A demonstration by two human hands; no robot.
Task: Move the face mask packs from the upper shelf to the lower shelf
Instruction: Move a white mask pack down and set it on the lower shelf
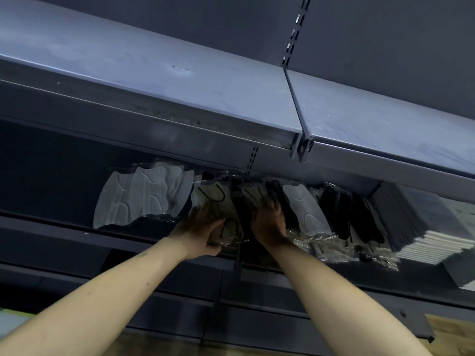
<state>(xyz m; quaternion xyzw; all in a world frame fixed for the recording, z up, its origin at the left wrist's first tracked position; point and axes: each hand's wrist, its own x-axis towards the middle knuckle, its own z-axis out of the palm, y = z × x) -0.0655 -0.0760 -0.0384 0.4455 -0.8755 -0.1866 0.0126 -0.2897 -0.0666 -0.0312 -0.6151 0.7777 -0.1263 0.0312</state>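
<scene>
Clear plastic face mask packs stand in a row on the lower shelf (77, 237), under the bare grey upper shelf (180, 80). White mask packs (138, 199) lean at the left. More white and black mask packs (334, 214) lean at the right. My left hand (203, 232) grips a pack of beige masks with black ear loops (218, 201) at its lower edge. My right hand (270, 224) presses against the neighbouring packs, fingers reaching between a beige pack (253, 195) and a black one. How its fingers lie is hidden in shadow.
A stack of flat grey and white boxes (424, 235) stands on the same shelf at the far right. A slotted upright (293, 34) runs up the back panel. Further dark shelf edges (180, 299) lie below, and wooden floor (449, 332) shows at the bottom right.
</scene>
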